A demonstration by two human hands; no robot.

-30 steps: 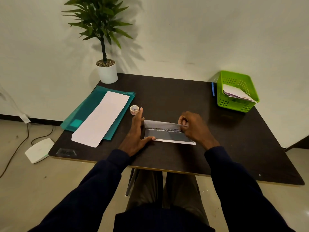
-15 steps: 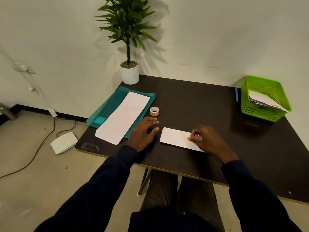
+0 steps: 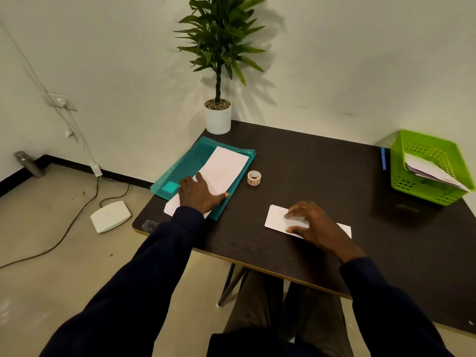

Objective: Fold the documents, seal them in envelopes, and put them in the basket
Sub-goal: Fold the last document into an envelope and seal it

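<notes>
Pressing a thin folded white sheet [image 3: 277, 219], right hand [image 3: 314, 225] lies flat.

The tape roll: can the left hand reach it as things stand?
Probably yes. The left hand rests on the white sheet, the tape roll stands close to its right, and nothing stands between them.

The dark table [image 3: 322, 176] carries a potted plant [image 3: 218, 119] at its far left corner. A teal folder [image 3: 190, 163] lies along the left edge, with a tape roll [image 3: 254, 178] just beside it. A folded document [image 3: 277, 219] lies near the front edge. A green basket [image 3: 422, 186] stands at the far right, with a blue pen [image 3: 383, 158] beside it.
</notes>
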